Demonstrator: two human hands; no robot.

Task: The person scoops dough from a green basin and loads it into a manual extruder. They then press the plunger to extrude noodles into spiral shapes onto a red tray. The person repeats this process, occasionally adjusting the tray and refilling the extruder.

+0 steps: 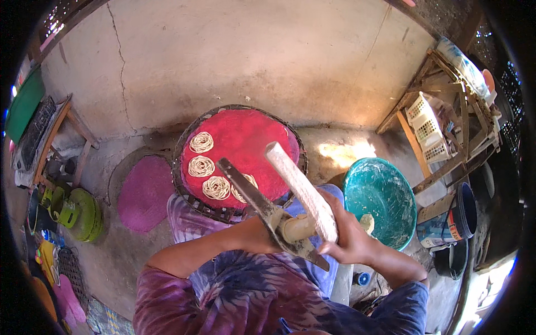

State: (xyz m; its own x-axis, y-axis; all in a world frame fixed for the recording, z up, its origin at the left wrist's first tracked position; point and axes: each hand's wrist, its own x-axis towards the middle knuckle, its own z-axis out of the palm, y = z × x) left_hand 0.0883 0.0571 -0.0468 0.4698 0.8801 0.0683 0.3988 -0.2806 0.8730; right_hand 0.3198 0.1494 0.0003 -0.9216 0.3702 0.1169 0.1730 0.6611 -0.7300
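Observation:
Above my lap I hold a two-part hand press. Its dark bar [244, 188] carries a pale cylinder [300, 228], and a whitish, flour-coated bar [298, 184] lies across the cylinder's other end. My left hand [261, 237] is at the dark bar, its fingers mostly hidden behind it. Around the whitish bar closes my right hand [350, 237]. Beyond the press, several coils of pale noodle-like strands [201, 166] lie on a red cloth [248, 134] over a round tray [177, 170]; the press partly covers one coil.
At right stands a teal basin [385, 187] with white smears; a pale lump [367, 223] shows at its near side. Buckets [464, 206] and a wooden rack [413, 139] are farther right. A purple round mat [144, 192] and green gas cylinder [86, 215] are at left.

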